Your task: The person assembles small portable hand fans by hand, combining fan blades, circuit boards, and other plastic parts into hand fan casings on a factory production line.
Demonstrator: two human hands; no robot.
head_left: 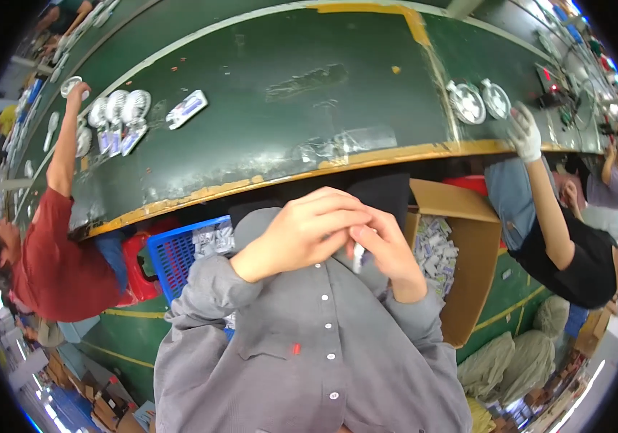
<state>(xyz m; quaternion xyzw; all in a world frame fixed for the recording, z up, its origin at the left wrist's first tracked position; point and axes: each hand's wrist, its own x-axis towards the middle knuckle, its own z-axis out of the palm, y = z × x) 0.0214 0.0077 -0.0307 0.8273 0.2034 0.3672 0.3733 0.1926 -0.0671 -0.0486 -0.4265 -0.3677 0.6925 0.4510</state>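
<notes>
Both my hands are raised in front of my grey shirt, just below the table's near edge. A small white piece with a dark or purplish patch pokes out below the fingers of my right hand, which is closed around it. My left hand lies against the right one with its fingers curled over and pressed together. Whatever is between the left fingertips is hidden. Behind my right forearm stands an open cardboard box holding many small white-and-purple pieces.
A green table bears a white handheld device, several small white fans and two round fan parts. Left stands a blue basket with clear-wrapped pieces. Co-workers sit either side: a red sleeve and a gloved hand.
</notes>
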